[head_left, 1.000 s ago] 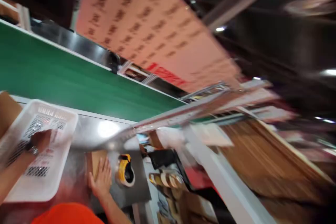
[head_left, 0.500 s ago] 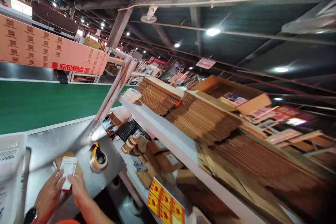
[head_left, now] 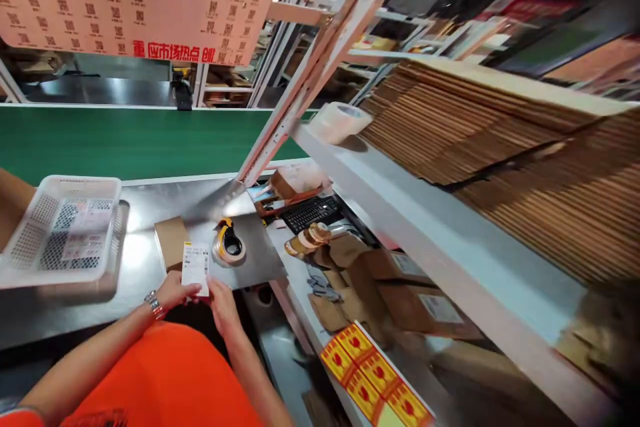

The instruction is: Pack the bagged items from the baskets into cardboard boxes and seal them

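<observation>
A white printed shipping label [head_left: 194, 268] with a yellow strip along its top is held up between my two hands. My left hand [head_left: 175, 290], with a metal watch on its wrist, pinches its lower left side. At its lower right corner, the fingers of my right hand [head_left: 220, 300] close on the edge. Just behind the label, a small brown cardboard box [head_left: 170, 240] lies on the steel table [head_left: 140, 310], partly covered by it. A yellow and black tape dispenser [head_left: 230, 245] with a roll of tape sits to the right of the label.
On the left stands a white plastic basket [head_left: 65, 233] with papers in it, a person's arm [head_left: 17, 203] beside it. A green conveyor belt [head_left: 125, 140] runs behind the table. To the right, a slanting shelf [head_left: 400, 227] bears stacked flat cardboard [head_left: 475, 120] above a keyboard [head_left: 310, 213].
My view has swung down and to the left. The label, over the box earlier, now stands nearer my body, clear of most of the box, with both hands on it.
</observation>
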Motion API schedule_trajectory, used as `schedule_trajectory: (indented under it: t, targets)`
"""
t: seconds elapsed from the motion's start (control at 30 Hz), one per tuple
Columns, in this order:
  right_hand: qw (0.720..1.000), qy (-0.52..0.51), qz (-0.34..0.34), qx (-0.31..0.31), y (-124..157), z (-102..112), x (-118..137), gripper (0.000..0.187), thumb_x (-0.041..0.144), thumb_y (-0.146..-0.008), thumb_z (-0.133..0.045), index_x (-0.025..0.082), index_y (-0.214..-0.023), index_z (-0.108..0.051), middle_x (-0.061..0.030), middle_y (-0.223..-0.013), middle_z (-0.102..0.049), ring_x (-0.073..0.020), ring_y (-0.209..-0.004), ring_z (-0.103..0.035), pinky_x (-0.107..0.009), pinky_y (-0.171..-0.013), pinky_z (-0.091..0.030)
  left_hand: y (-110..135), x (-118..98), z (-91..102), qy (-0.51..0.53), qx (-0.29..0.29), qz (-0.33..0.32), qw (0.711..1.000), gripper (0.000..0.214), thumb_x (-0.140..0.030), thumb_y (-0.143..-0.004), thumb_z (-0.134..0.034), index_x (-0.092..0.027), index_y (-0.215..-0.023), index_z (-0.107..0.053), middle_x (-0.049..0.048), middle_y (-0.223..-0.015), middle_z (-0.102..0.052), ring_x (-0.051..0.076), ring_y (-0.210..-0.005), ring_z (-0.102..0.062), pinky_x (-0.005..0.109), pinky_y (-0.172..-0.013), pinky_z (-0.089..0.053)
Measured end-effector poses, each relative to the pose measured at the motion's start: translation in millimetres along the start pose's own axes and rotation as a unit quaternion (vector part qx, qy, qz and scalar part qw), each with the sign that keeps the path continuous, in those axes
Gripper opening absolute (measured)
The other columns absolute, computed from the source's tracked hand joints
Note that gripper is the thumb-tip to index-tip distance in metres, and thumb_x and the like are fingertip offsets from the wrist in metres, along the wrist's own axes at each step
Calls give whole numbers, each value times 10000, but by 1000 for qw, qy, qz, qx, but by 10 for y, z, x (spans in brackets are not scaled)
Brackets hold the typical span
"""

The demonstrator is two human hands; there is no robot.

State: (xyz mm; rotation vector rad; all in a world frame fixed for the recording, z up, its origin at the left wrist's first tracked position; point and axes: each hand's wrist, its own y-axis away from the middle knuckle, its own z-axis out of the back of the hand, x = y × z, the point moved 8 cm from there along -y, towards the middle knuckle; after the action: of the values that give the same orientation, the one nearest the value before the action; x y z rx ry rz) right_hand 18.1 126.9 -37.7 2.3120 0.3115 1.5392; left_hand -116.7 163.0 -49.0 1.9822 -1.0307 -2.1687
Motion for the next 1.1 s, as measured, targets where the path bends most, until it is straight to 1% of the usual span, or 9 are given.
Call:
schedule_trajectory:
  t: [0.1, 0.2, 0.27, 0.4, 0.57, 0.7, 0.9, 1.03, 1.1]
  targets:
    - [998, -51, -32, -13, 208, 284, -66, 657, 730, -691, -1013, 170, -1013, -896, -135, -993, -888, -280, -891, -822, -397, -811, -659, 40, 66, -150, 33, -63, 6, 997, 484, -575, -793, -900, -126, -960, -826, 145, -940, -871, 259, -767, -803, 322, -616, -590]
    - [996, -74, -51, -21, 381, 552, -124, 649, 671, -664, -1060, 154, -1018, -891, -148, -1002, -893, -274, -930, -833, -382, -835, -658, 79, 135, -324, 27, -97, 19, 995, 428, -490, -832, -880, -114, -1032, -840, 151, -995, -887, 256, -765, -804, 335, -625, -616]
    - [995, -79, -55, -27, 463, 700, -153, 642, 658, -645, -1074, 157, -999, -886, -142, -985, -896, -272, -922, -837, -381, -834, -662, 95, 179, -467, 23, -97, 22, 995, 399, -460, -846, -873, -111, -1036, -841, 150, -995, -892, 264, -775, -816, 338, -629, -629]
    - [995, -79, -55, -37, 569, 936, -191, 664, 683, -623, -1072, 158, -982, -883, -140, -966, -903, -267, -899, -848, -368, -816, -665, 129, 248, -725, 19, -99, 29, 994, 383, -462, -849, -864, -113, -1004, -833, 148, -982, -888, 266, -776, -825, 335, -628, -629]
    - [996, -57, -45, -42, 684, 1198, -179, 673, 702, -628, -1058, 148, -971, -889, -148, -966, -900, -274, -887, -847, -368, -782, -665, 176, 270, -1013, 20, -93, 45, 994, 446, -527, -845, -884, -124, -1026, -829, 147, -972, -880, 286, -837, -841, 342, -656, -633]
    - [997, -60, -41, -34, 784, 1343, -154, 667, 682, -642, -1060, 141, -1001, -905, -157, -997, -902, -271, -908, -843, -365, -789, -666, 195, 252, -1196, 41, -85, 35, 995, 478, -556, -803, -899, -126, -994, -814, 137, -934, -868, 270, -797, -827, 332, -643, -608]
    - [997, -67, -25, -40, 890, 1477, -142, 613, 679, -641, -1056, 172, -958, -920, -133, -968, -904, -269, -886, -834, -362, -773, -665, 236, 212, -1388, 49, -64, 31, 996, 478, -582, -767, -905, -154, -937, -779, 117, -885, -844, 253, -776, -811, 325, -651, -588]
    - [996, -69, -4, -48, 932, 1519, -146, 571, 689, -641, -1046, 192, -894, -919, -105, -910, -897, -250, -857, -824, -340, -757, -656, 249, 218, -1462, 5, -48, 37, 998, 479, -605, -819, -869, -156, -957, -772, 113, -885, -839, 268, -828, -827, 329, -687, -608]
    - [996, -69, 2, -62, 949, 1544, -163, 577, 701, -616, -1051, 194, -853, -912, -92, -874, -887, -237, -831, -814, -331, -743, -651, 238, 259, -1480, -37, -39, 44, 998, 464, -579, -870, -832, -147, -1030, -781, 129, -946, -856, 294, -887, -838, 360, -735, -642]
